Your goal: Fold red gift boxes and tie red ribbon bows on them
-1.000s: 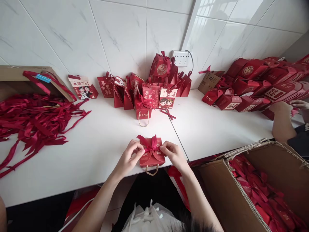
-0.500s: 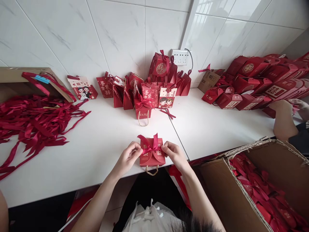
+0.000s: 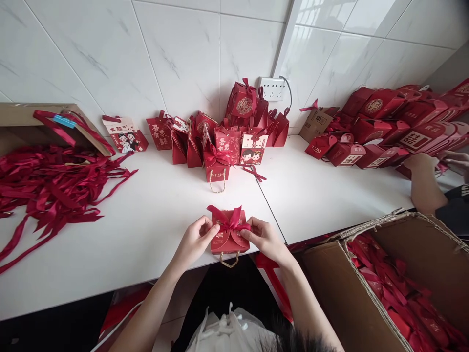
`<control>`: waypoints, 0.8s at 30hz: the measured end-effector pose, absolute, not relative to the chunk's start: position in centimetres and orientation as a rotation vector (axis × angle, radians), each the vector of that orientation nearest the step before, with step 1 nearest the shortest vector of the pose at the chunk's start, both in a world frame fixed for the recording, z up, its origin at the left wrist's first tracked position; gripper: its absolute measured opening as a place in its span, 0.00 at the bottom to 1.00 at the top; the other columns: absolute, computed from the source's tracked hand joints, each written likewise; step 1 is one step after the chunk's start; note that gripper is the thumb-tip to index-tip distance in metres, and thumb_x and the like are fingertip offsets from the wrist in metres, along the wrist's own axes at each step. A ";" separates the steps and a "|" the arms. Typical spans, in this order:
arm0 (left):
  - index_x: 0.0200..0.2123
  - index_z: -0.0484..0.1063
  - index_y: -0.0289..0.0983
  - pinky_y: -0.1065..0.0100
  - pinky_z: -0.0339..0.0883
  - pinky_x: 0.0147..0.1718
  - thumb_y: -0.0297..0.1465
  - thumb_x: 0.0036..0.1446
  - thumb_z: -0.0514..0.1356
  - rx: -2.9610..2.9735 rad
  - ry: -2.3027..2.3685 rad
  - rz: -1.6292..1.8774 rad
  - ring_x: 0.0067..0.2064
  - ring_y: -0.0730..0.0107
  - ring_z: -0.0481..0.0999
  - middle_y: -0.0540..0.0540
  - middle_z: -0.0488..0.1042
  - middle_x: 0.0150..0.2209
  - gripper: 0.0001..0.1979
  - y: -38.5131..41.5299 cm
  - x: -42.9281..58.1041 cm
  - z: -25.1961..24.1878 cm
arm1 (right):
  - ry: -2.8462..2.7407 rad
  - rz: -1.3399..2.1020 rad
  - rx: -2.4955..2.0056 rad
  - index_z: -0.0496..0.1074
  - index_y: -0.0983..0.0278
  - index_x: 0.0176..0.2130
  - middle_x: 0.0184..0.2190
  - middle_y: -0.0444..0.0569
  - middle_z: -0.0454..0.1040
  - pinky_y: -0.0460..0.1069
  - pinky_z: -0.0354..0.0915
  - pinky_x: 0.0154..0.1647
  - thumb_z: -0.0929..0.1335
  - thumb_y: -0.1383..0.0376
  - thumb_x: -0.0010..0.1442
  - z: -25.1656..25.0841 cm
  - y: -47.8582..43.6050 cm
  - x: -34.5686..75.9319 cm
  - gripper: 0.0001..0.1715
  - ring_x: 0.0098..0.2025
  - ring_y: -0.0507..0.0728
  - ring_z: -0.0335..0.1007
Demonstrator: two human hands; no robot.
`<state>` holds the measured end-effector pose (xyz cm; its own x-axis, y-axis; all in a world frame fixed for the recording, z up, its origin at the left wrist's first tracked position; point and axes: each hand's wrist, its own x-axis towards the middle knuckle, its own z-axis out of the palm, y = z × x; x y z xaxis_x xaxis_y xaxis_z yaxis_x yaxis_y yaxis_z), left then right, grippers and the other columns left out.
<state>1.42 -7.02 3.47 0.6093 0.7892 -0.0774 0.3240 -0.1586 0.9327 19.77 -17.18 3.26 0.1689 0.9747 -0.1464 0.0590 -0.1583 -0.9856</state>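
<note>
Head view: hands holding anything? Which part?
Left hand and right hand each pinch one side of the dark red satin ribbon bow on the small red paper gift box standing on the white table.

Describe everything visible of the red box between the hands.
The red gift box looks like printed card, curved flaps closed on top, a rope handle facing the person. A red ribbon bow crowns it. It sits at the white table edge; the left hand and right hand pinch the bow's sides.
</note>
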 end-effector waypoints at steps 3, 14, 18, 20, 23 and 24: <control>0.23 0.54 0.39 0.72 0.56 0.25 0.41 0.57 0.55 1.743 0.901 0.538 0.25 0.75 0.58 0.55 0.56 0.22 0.17 -7.0 1.5 3.4 | -1.040 1.223 -1.387 0.63 0.63 0.29 0.26 0.42 0.66 0.47 0.57 0.32 0.68 0.52 0.55 3.0 -17.2 20.2 0.19 0.29 0.51 0.60; 0.21 0.52 0.39 0.72 0.52 0.22 0.44 0.57 0.54 1.707 0.907 0.525 0.23 0.75 0.53 0.55 0.52 0.21 0.20 -7.3 1.3 3.6 | -0.974 1.167 -1.454 0.57 0.63 0.23 0.21 0.40 0.55 0.47 0.50 0.28 0.64 0.45 0.57 3.6 -17.1 19.6 0.26 0.25 0.49 0.49; 0.22 0.54 0.38 0.72 0.52 0.23 0.44 0.57 0.53 1.670 0.799 0.486 0.24 0.76 0.53 0.54 0.52 0.22 0.19 -6.7 1.1 3.3 | -0.781 1.259 -1.275 0.56 0.63 0.22 0.21 0.40 0.55 0.46 0.51 0.28 0.68 0.47 0.53 2.3 -16.7 19.6 0.26 0.25 0.49 0.49; 0.22 0.54 0.38 0.72 0.53 0.23 0.43 0.57 0.53 1.684 0.785 0.492 0.24 0.75 0.52 0.54 0.52 0.22 0.19 -6.5 1.0 3.2 | -0.676 1.295 -1.206 0.55 0.62 0.21 0.21 0.40 0.56 0.46 0.53 0.28 0.70 0.47 0.50 1.6 -16.4 19.6 0.27 0.25 0.49 0.50; 0.22 0.53 0.38 0.72 0.52 0.23 0.43 0.57 0.53 1.694 0.775 0.496 0.24 0.76 0.52 0.54 0.52 0.22 0.19 -6.4 1.0 2.9 | -0.580 1.333 -1.151 0.55 0.62 0.21 0.20 0.40 0.55 0.46 0.54 0.28 0.72 0.47 0.46 0.8 -16.1 19.4 0.29 0.23 0.48 0.49; 0.22 0.53 0.38 0.72 0.51 0.23 0.43 0.57 0.53 1.691 0.767 0.493 0.24 0.76 0.51 0.55 0.51 0.22 0.19 -6.4 1.0 2.8 | -0.567 1.343 -1.144 0.54 0.62 0.21 0.19 0.39 0.53 0.46 0.53 0.27 0.72 0.47 0.45 0.6 -16.1 19.4 0.29 0.22 0.48 0.47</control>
